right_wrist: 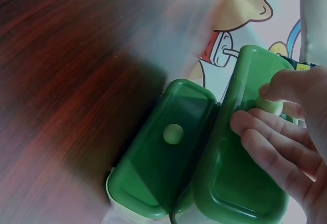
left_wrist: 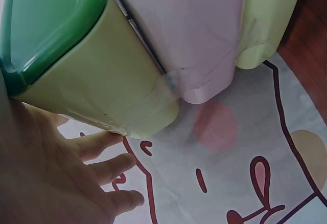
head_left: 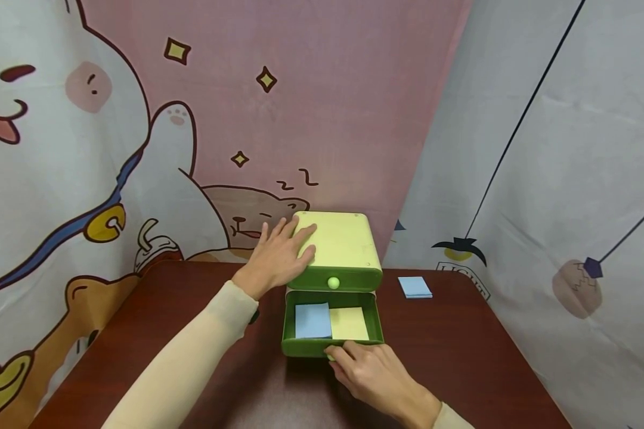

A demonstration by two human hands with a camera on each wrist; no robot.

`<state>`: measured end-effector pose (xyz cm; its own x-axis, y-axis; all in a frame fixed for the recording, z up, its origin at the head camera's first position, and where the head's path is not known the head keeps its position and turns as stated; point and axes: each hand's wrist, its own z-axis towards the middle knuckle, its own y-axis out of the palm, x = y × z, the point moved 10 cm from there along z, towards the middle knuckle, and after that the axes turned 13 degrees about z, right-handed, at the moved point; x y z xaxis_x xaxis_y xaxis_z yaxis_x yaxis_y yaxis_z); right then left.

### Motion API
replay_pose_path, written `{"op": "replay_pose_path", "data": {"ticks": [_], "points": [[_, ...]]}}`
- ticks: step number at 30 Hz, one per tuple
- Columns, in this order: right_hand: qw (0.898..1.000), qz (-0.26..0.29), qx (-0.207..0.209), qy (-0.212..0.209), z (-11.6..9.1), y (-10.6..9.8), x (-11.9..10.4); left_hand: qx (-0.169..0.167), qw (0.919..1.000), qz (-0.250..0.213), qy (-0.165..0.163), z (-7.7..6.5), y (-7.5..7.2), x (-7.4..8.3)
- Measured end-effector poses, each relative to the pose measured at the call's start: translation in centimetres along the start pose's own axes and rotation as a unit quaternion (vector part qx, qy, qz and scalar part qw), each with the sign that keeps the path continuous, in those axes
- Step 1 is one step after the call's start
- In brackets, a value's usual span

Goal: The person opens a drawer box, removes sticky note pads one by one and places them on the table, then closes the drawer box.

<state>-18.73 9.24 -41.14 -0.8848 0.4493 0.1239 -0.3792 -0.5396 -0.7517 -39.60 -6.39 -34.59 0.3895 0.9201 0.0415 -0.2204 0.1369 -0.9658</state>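
We see soft, even light across the head view, with dark shadow under the drawer (head_left: pixel 306 348) at lower centre. Both wrist views look dimmer and hazier; in the right one, we notice pale glare on the tabletop (right_wrist: pixel 76 81) at upper centre.

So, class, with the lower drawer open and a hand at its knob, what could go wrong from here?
1. The right hand grips the knob; a further pull might bring the lower drawer right out, spilling the blue notes and yellow notes.
2. The left hand rests on top of the box; if it lifted, the box might slide or tip when the drawer is pulled.
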Motion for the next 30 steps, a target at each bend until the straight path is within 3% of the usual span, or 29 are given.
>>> {"op": "replay_pose_path", "data": {"ticks": [30], "points": [[1.0,0.005,0.008,-0.019,-0.5,-0.6,-1.3,-0.005,1.0,-0.003,-0.003,0.0,-0.2,0.1]]}}
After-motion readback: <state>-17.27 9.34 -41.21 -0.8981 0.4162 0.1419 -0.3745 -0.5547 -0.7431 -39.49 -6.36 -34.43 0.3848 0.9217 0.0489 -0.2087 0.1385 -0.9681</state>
